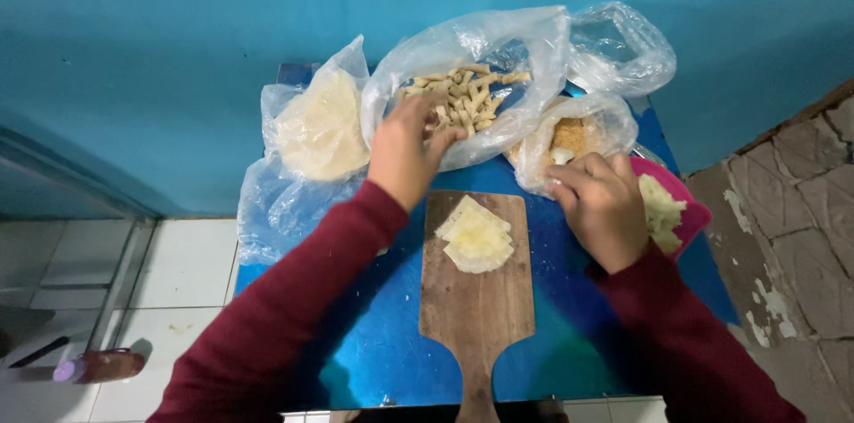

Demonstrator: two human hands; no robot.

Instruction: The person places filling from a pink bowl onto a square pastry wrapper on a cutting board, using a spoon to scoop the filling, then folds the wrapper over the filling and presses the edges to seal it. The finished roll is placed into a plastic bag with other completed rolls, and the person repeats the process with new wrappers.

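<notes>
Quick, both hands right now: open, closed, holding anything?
Left hand: open, fingers reaching into the bag of finger-shaped pieces; no grip seen.
Right hand: curled at the crumb bag; contents cannot be told.

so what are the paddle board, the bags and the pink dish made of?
Paddle board: looks like wood, matte brown with visible grain. Bags: thin clear plastic film, crinkled and glossy. Pink dish: probably plastic, smooth with a uniform colour; only its rim shows.

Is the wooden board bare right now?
No, a small stack of pale, thin wrappers lies on the wooden board, between the left hand and right hand.
</notes>
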